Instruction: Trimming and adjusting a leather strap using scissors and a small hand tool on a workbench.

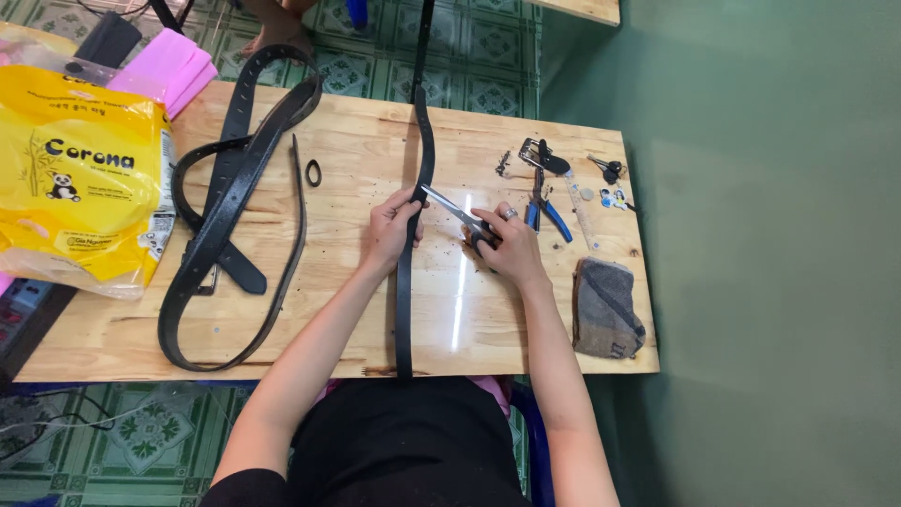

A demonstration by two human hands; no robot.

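A long black belt strap [405, 291] runs straight across the wooden table [347, 329], from its near edge to beyond its far edge. My left hand [389, 228] pinches the strap at mid-length. My right hand [507, 246] holds silver scissors [454, 210], whose blades point left and reach the strap beside my left fingers.
Several black belts [225, 211] lie coiled on the left, with a small black loop [313, 173] nearby. A yellow plastic package [80, 178] and pink foam [169, 68] sit far left. Blue-handled pliers [546, 210], a buckle [540, 155], keys [608, 169] and a grey cloth [606, 310] lie on the right.
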